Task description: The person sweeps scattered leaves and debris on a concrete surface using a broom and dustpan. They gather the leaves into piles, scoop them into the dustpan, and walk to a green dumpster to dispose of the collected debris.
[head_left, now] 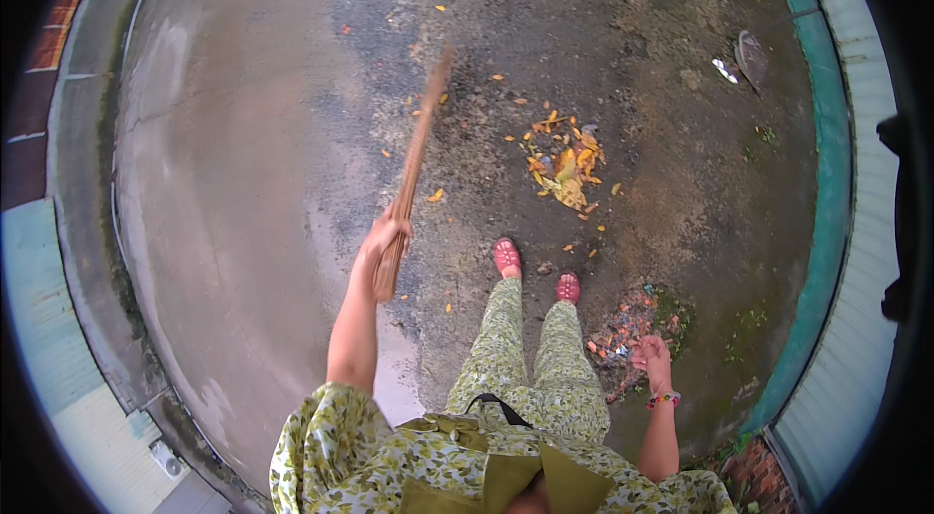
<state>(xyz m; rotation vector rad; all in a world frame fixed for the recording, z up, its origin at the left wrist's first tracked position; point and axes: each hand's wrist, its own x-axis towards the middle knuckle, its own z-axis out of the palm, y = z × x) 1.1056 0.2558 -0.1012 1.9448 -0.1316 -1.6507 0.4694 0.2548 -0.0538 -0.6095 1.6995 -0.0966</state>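
- Head view: the broom (413, 164) is a bundle of thin brown sticks, slanting from the left hand up and away over the wet ground; its far end is blurred.
- The left hand (382, 240) is closed around the broom near its lower end, arm stretched forward.
- The right hand (652, 355) hangs at the person's right side, fingers curled loosely; whether it holds anything I cannot tell. A beaded bracelet (663, 399) sits on its wrist.
- A heap of yellow and orange leaves (564, 164) lies right of the broom, apart from it, with single leaves scattered around.
- Two feet in red sandals (507, 256) stand just near of the heap, below green patterned trousers.
- A patch of small coloured litter (628, 324) lies by the right foot, close to the right hand.
- The ground (253, 144) is smooth wet concrete on the left, rough and darker on the right.
- A green-edged corrugated wall (832, 183) curves along the right.
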